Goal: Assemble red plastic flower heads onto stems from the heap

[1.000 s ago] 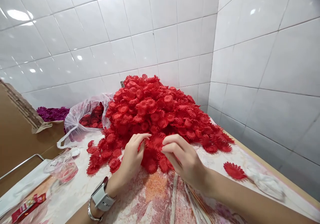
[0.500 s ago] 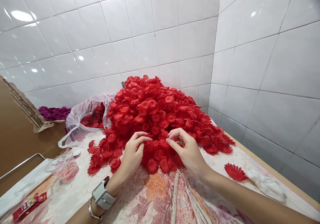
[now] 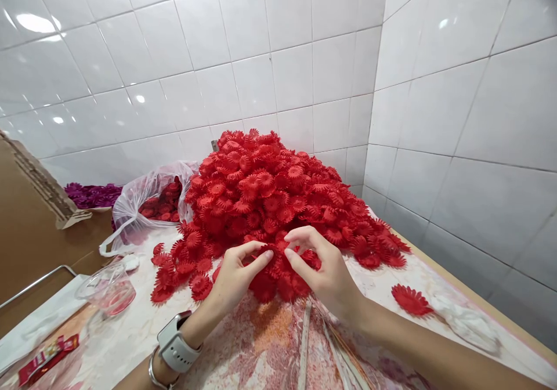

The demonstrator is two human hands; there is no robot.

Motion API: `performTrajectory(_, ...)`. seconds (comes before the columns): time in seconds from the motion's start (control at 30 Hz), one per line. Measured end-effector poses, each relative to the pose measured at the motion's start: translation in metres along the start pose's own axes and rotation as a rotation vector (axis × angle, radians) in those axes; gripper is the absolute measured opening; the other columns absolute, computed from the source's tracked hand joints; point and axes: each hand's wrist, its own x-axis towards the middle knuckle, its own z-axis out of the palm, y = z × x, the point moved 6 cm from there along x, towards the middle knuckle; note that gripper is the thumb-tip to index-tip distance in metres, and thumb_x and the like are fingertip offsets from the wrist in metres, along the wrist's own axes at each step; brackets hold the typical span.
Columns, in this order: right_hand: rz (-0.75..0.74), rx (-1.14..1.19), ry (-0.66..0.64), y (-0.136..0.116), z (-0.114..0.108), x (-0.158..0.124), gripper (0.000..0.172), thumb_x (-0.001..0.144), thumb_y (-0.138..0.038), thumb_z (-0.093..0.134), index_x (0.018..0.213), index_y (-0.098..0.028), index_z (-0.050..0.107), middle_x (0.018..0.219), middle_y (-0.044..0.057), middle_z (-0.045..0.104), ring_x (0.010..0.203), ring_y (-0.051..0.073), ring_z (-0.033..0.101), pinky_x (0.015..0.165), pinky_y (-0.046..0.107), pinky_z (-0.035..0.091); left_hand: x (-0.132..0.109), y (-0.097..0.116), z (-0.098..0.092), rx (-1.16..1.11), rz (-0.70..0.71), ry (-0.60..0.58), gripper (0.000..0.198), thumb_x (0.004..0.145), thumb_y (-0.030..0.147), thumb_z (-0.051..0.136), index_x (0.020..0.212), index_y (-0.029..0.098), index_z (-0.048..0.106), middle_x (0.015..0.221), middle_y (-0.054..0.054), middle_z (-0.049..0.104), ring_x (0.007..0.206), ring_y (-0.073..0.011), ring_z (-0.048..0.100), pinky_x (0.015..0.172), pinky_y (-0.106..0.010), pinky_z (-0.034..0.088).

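Note:
A big heap of red, fringed artificial flower pieces (image 3: 270, 187) fills the middle of the table. In front of it, my left hand (image 3: 237, 274) pinches the edge of one red flower piece (image 3: 275, 254) between thumb and fingertips. Facing it from the right, my right hand (image 3: 328, 274) has its thumb and forefinger a little apart, tips close to that same piece. Whether they touch it I cannot tell. Below my hands, several thin pale strips (image 3: 304, 343) lie on the stained table cover. A single red flower piece (image 3: 410, 300) sits apart at the right.
At the left are a plastic bag (image 3: 130, 201) holding dark red pieces, a clear cup (image 3: 108, 291) with reddish contents, and a red wrapper (image 3: 47, 358). A cardboard box (image 3: 39, 204) stands at the left edge. Crumpled white tissue (image 3: 467, 323) lies right. Tiled walls (image 3: 282, 59) close off the back and right.
My left thumb and fingers have closed on a red flower piece and lifted it slightly off the heap's front. My right hand has shifted slightly left and down.

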Motion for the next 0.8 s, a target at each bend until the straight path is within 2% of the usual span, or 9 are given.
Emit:
performTrajectory(0.07, 0.153, 0.067, -0.062, 0.007, 0.003, 0.001, 0.009, 0.084, -0.027, 0.054, 0.090, -0.022, 0.051, 0.083, 0.003, 0.064, 0.078, 0.019, 0.062, 0.073, 0.034, 0.050, 0.000, -0.001, 0.000, -0.004, -0.002, 0.006, 0.019, 0.074, 0.033, 0.065, 0.078, 0.016, 0.073, 0.081, -0.005, 0.075, 0.075, -0.0193, 0.064, 0.070, -0.028, 0.049)
performTrajectory(0.17, 0.241, 0.109, -0.135, 0.012, 0.009, -0.001, 0.015, 0.080, -0.027, 0.056, 0.092, -0.022, 0.049, 0.080, 0.001, 0.064, 0.077, 0.019, 0.062, 0.072, 0.034, 0.049, 0.000, 0.000, 0.000, -0.009, 0.000, 0.003, 0.016, 0.073, 0.030, 0.066, 0.075, 0.017, 0.073, 0.078, -0.004, 0.075, 0.072, -0.0188, 0.065, 0.069, -0.027, 0.049)
performTrajectory(0.37, 0.262, 0.125, -0.136, 0.016, 0.012, -0.005, 0.014, 0.079, -0.023, 0.053, 0.093, -0.022, 0.050, 0.083, 0.002, 0.063, 0.079, 0.019, 0.062, 0.073, 0.035, 0.048, -0.001, 0.002, 0.003, -0.024, 0.007, -0.007, 0.015, 0.070, 0.029, 0.066, 0.070, 0.017, 0.074, 0.073, -0.004, 0.076, 0.067, -0.0183, 0.066, 0.067, -0.027, 0.051)
performTrajectory(0.47, 0.276, 0.142, -0.114, 0.017, 0.010, -0.005, 0.013, 0.079, -0.023, 0.053, 0.092, -0.022, 0.051, 0.082, 0.001, 0.062, 0.079, 0.019, 0.062, 0.071, 0.034, 0.048, -0.002, 0.002, 0.002, -0.018, 0.010, 0.003, 0.015, 0.071, 0.029, 0.067, 0.074, 0.017, 0.075, 0.078, -0.005, 0.077, 0.072, -0.0197, 0.067, 0.068, -0.028, 0.052)
performTrajectory(0.63, 0.259, 0.171, -0.018, 0.013, 0.005, -0.005, 0.013, 0.078, -0.024, 0.058, 0.085, -0.023, 0.048, 0.074, -0.002, 0.057, 0.067, 0.015, 0.058, 0.062, 0.029, 0.046, -0.006, 0.006, -0.003, 0.139, 0.091, 0.081, 0.015, 0.073, 0.025, 0.066, 0.081, 0.020, 0.077, 0.082, -0.004, 0.079, 0.075, -0.0215, 0.070, 0.073, -0.031, 0.053)
performTrajectory(0.73, 0.254, 0.294, -0.051, 0.008, 0.009, -0.008, 0.016, 0.078, -0.027, 0.062, 0.084, -0.023, 0.047, 0.067, -0.004, 0.058, 0.063, 0.014, 0.058, 0.060, 0.027, 0.047, -0.009, 0.009, -0.005, 0.208, 0.121, 0.132, 0.014, 0.072, 0.021, 0.065, 0.080, 0.021, 0.077, 0.083, -0.003, 0.079, 0.074, -0.0222, 0.071, 0.073, -0.032, 0.053)
performTrajectory(0.8, 0.278, 0.365, -0.084, 0.005, 0.013, -0.010, 0.017, 0.079, -0.028, 0.063, 0.082, -0.023, 0.047, 0.070, -0.002, 0.063, 0.067, 0.015, 0.061, 0.064, 0.029, 0.049, -0.012, 0.011, -0.004, 0.243, 0.149, 0.145, 0.014, 0.072, 0.020, 0.065, 0.079, 0.021, 0.076, 0.082, -0.003, 0.079, 0.073, -0.0219, 0.072, 0.072, -0.031, 0.053)
